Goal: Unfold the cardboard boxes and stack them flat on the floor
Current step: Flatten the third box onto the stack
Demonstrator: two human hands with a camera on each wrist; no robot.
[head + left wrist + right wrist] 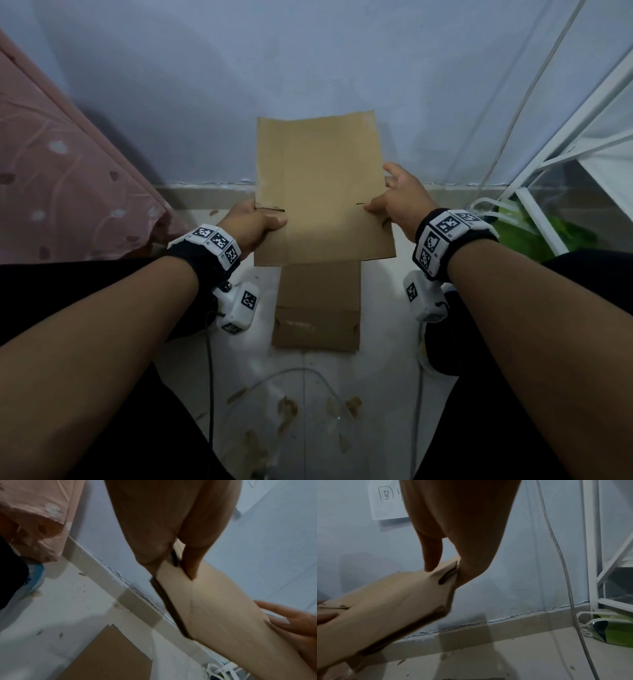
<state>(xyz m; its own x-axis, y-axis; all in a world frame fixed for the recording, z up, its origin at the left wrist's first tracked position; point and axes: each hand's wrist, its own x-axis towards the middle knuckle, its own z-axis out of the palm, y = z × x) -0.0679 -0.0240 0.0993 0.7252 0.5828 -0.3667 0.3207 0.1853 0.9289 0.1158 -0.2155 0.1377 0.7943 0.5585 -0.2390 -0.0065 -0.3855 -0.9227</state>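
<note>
My fingers (190, 566) pinch the flattened cardboard box (322, 192) at both side edges: the left hand (255, 222) at nine o'clock clamps thumb on top and fingers beneath, beside a short slit, and the right hand (394, 202) at three o'clock nips the opposite edge with thumb and forefinger, its other fingers loosely spread above. I hold it by opposite sides, I judge, to keep the sheet level and taut in the air, clear of the floor (383, 377). Directly below, toward six o'clock, another flattened box (318, 308) already lies on the tiles, so this grip lets me lower the piece squarely onto it.
</note>
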